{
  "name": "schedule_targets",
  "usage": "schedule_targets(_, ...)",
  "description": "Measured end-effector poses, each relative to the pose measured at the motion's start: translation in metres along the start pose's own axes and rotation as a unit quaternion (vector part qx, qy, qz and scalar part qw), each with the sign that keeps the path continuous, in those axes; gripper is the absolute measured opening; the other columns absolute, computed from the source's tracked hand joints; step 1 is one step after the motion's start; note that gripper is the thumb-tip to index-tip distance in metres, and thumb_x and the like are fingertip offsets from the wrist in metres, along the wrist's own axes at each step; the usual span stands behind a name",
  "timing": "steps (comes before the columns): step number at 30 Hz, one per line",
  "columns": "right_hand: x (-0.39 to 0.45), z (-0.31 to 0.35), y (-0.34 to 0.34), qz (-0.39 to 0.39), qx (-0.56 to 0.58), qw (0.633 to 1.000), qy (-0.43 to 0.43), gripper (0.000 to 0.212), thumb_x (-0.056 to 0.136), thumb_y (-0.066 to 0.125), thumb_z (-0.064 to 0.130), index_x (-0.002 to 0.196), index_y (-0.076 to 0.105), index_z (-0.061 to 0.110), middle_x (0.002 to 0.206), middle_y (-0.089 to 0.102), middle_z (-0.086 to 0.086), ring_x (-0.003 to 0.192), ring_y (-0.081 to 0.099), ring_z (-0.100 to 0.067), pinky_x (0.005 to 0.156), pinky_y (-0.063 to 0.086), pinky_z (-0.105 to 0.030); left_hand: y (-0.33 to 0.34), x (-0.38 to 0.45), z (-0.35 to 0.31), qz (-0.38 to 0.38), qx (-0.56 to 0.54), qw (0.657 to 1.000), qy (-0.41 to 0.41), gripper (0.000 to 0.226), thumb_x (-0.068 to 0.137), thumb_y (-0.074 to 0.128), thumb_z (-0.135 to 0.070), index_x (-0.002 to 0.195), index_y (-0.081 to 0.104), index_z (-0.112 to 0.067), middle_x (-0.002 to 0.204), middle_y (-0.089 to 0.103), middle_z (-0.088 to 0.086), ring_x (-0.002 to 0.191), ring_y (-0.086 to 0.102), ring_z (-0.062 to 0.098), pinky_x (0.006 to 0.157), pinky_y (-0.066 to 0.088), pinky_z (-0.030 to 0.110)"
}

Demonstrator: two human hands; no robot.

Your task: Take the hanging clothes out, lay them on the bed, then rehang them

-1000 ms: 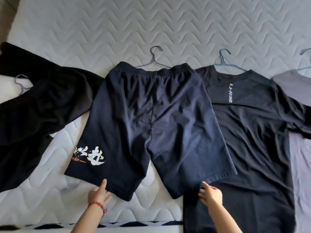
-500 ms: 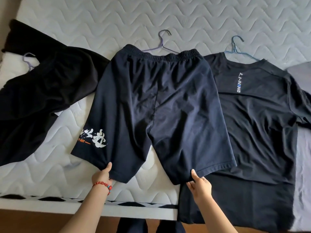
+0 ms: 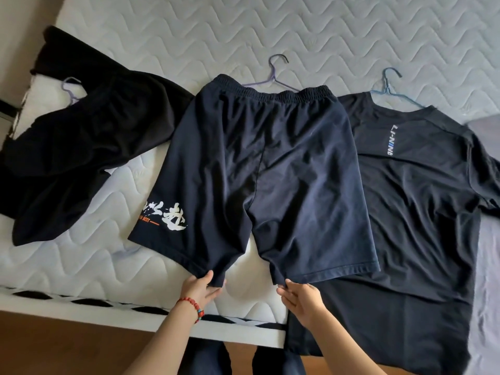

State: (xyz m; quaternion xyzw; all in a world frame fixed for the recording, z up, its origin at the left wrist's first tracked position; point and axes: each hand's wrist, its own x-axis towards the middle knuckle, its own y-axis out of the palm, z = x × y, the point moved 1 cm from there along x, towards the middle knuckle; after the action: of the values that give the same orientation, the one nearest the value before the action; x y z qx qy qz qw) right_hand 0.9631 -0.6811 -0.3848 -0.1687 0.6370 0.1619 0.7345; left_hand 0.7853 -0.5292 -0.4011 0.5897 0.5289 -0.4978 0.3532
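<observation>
Navy shorts [image 3: 270, 169] with a white print on one leg lie flat on the quilted white mattress [image 3: 243, 31], their waistband over a purple hanger [image 3: 273, 77]. My left hand [image 3: 201, 289], with a red bead bracelet, pinches the inner corner of the left leg's hem. My right hand [image 3: 300, 299] pinches the inner corner of the right leg's hem. To the right lies a black T-shirt [image 3: 416, 212] on a blue hanger [image 3: 389, 87]. On the left a black garment [image 3: 81, 147] lies crumpled with a pale hanger [image 3: 71, 89].
A grey garment [image 3: 487, 266] lies at the far right edge. The mattress's front edge [image 3: 108, 307] runs across the lower left, with brown floor [image 3: 67, 345] below it. The T-shirt's hem hangs over that edge. My dark trouser legs show at the bottom.
Both hands slid inward along the hems toward the crotch side of each leg. The camera view pulled back, so more of the bed edge and floor shows.
</observation>
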Motion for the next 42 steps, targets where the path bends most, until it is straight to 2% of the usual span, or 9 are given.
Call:
schedule_targets(3, -0.002, -0.008, 0.000, -0.035, -0.047, 0.998, 0.016, 0.018, 0.093, 0.050, 0.010, 0.078, 0.056, 0.001, 0.050, 0.067, -0.006, 0.048, 0.067, -0.018, 0.055, 0.048, -0.028, -0.006, -0.003, -0.004, 0.005, 0.155, 0.987, -0.034, 0.017, 0.095, 0.046, -0.017, 0.088, 0.053, -0.004, 0.062, 0.070, 0.010, 0.052, 0.067, 0.022, 0.055, 0.053, 0.030)
schedule_targets(7, -0.020, -0.018, 0.020, -0.038, -0.131, 0.989, 0.052, 0.029, 0.094, 0.046, 0.024, 0.085, 0.059, 0.000, 0.059, 0.070, -0.013, 0.064, 0.068, -0.027, 0.058, 0.048, -0.029, -0.026, -0.003, -0.022, -0.047, 0.375, 0.924, 0.055, 0.032, 0.089, 0.050, -0.031, 0.067, 0.055, -0.008, 0.056, 0.064, 0.006, 0.047, 0.057, 0.021, 0.051, 0.045, 0.023)
schedule_targets(12, -0.035, -0.013, 0.095, -0.012, -0.153, 0.988, -0.028, 0.020, 0.093, 0.046, 0.016, 0.090, 0.060, 0.002, 0.058, 0.071, -0.009, 0.061, 0.068, -0.024, 0.061, 0.049, -0.028, -0.070, -0.004, -0.084, -0.043, 0.401, 0.896, 0.185, 0.028, 0.084, 0.052, -0.024, 0.058, 0.055, -0.018, 0.059, 0.064, -0.003, 0.074, 0.066, 0.027, 0.076, 0.053, 0.033)
schedule_targets(21, -0.030, 0.062, 0.321, 0.033, -0.222, 0.950, -0.216, 0.016, 0.092, 0.045, 0.009, 0.082, 0.057, 0.011, 0.045, 0.065, 0.001, 0.040, 0.062, -0.010, 0.046, 0.045, -0.019, -0.229, 0.018, -0.266, -0.124, 0.353, 0.853, 0.363, 0.013, 0.087, 0.056, -0.014, 0.090, 0.067, -0.008, 0.090, 0.071, 0.011, 0.090, 0.064, 0.026, 0.076, 0.041, 0.023)
schedule_targets(27, -0.025, 0.141, 0.459, 0.033, -0.267, 0.882, -0.387, 0.017, 0.091, 0.048, 0.008, 0.081, 0.062, 0.012, 0.047, 0.065, 0.004, 0.046, 0.060, -0.005, 0.055, 0.048, -0.019, -0.296, 0.057, -0.367, -0.228, 0.305, 0.797, 0.468, 0.017, 0.088, 0.055, -0.010, 0.097, 0.066, -0.003, 0.098, 0.067, 0.017, 0.096, 0.061, 0.029, 0.082, 0.044, 0.031)
schedule_targets(32, -0.020, 0.193, 0.534, -0.030, -0.415, 0.750, -0.514, 0.020, 0.088, 0.054, 0.014, 0.103, 0.066, 0.013, 0.094, 0.066, 0.002, 0.092, 0.058, -0.012, 0.076, 0.035, -0.014, -0.316, 0.122, -0.432, -0.279, 0.367, 0.787, 0.410, 0.038, 0.090, 0.052, -0.025, 0.119, 0.057, -0.001, 0.122, 0.056, 0.023, 0.116, 0.050, 0.038, 0.099, 0.042, 0.046)
schedule_targets(35, -0.006, 0.227, 0.562, -0.081, -0.484, 0.667, -0.561, 0.032, 0.088, 0.053, 0.015, 0.120, 0.058, 0.011, 0.121, 0.061, -0.009, 0.114, 0.055, -0.024, 0.096, 0.037, -0.027, -0.309, 0.150, -0.456, -0.242, 0.384, 0.816, 0.357, 0.047, 0.092, 0.048, -0.032, 0.126, 0.050, 0.000, 0.130, 0.051, 0.024, 0.120, 0.047, 0.039, 0.100, 0.039, 0.045)
schedule_targets(38, 0.012, 0.253, 0.579, -0.142, -0.551, 0.606, -0.556, 0.045, 0.089, 0.050, 0.020, 0.133, 0.044, 0.012, 0.137, 0.047, -0.013, 0.129, 0.040, -0.029, 0.108, 0.029, -0.040, -0.300, 0.172, -0.469, -0.202, 0.385, 0.836, 0.334, 0.042, 0.092, 0.047, -0.035, 0.099, 0.058, 0.005, 0.109, 0.060, 0.024, 0.103, 0.056, 0.039, 0.082, 0.044, 0.039)
schedule_targets(42, 0.034, 0.271, 0.591, -0.189, -0.590, 0.590, -0.517, 0.053, 0.090, 0.049, 0.025, 0.139, 0.033, 0.013, 0.141, 0.042, -0.014, 0.132, 0.035, -0.032, 0.109, 0.023, -0.044, -0.297, 0.190, -0.481, -0.198, 0.364, 0.849, 0.327, 0.039, 0.090, 0.049, -0.037, 0.075, 0.054, -0.001, 0.074, 0.056, 0.013, 0.081, 0.057, 0.033, 0.067, 0.039, 0.031)
